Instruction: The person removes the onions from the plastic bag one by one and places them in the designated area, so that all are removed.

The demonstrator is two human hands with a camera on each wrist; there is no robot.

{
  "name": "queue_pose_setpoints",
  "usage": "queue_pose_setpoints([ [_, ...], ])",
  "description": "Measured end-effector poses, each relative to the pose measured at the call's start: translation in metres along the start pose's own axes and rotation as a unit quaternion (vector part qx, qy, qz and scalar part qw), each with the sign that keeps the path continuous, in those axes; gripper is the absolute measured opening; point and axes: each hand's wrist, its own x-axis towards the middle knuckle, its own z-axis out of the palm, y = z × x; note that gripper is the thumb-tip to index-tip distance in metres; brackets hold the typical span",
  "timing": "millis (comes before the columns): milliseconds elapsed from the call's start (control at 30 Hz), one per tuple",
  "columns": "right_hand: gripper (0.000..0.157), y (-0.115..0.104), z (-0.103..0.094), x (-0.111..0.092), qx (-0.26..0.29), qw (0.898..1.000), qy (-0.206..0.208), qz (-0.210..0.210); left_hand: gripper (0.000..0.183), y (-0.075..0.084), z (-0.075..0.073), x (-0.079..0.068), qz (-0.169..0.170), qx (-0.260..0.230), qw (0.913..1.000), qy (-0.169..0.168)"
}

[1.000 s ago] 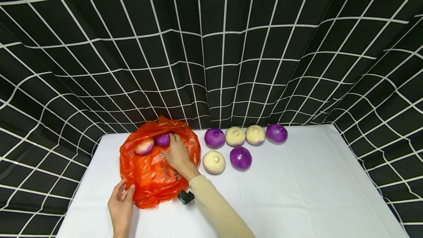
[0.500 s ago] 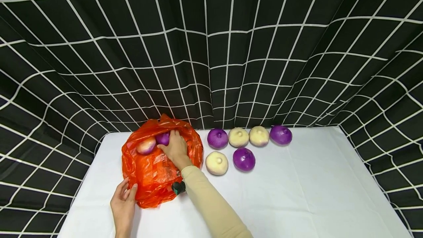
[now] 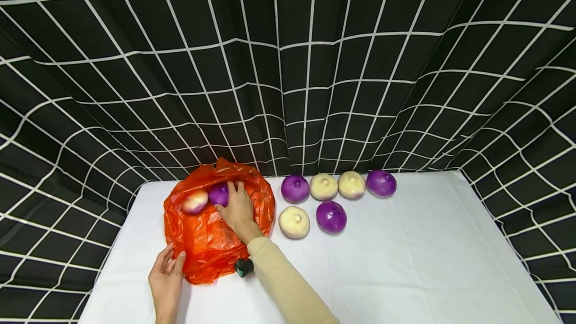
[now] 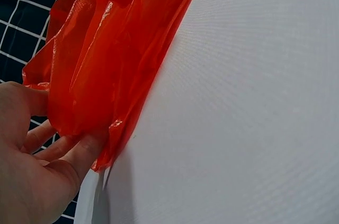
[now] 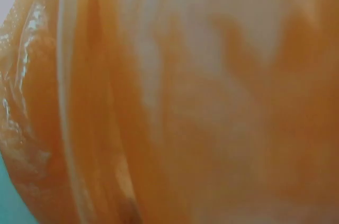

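Observation:
An orange plastic bag [image 3: 211,236] lies at the left of the white table [image 3: 405,264]. In its open mouth sit a pale pinkish onion [image 3: 194,201] and a purple onion [image 3: 218,194]. My right hand [image 3: 236,208] lies flat on the bag, its spread fingers touching the purple onion. My left hand [image 3: 166,276] pinches the bag's near left edge between thumb and fingers [image 4: 69,150]. In the left wrist view the bag [image 4: 106,60] covers the fingertips. In the right wrist view blurred orange bag plastic [image 5: 169,97] fills the frame.
Right of the bag, a back row holds a purple onion [image 3: 295,188], two white onions [image 3: 323,186] [image 3: 351,184] and a purple onion [image 3: 381,182]. In front lie a white onion [image 3: 294,222] and a purple onion [image 3: 331,216]. A black grid curtain [image 3: 288,64] walls in the table.
My right hand has drawn back slightly on the bag, uncovering more of the purple onion. The left hand has stayed at the bag's edge.

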Motion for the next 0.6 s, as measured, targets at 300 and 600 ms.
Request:
queue_pose_setpoints([
  [300,0.071,-0.0044,-0.0021,0.0016,-0.003,0.998,-0.059,-0.022,0.048,-0.0006,-0.0016,-0.0002,-0.001,-0.006,1.0000,-0.006],
  [600,0.073,-0.0027,-0.0081,-0.0082,-0.003,0.995,-0.076,-0.065,0.048,-0.0021,-0.0018,-0.0016,0.002,-0.007,1.0000,-0.005],
])
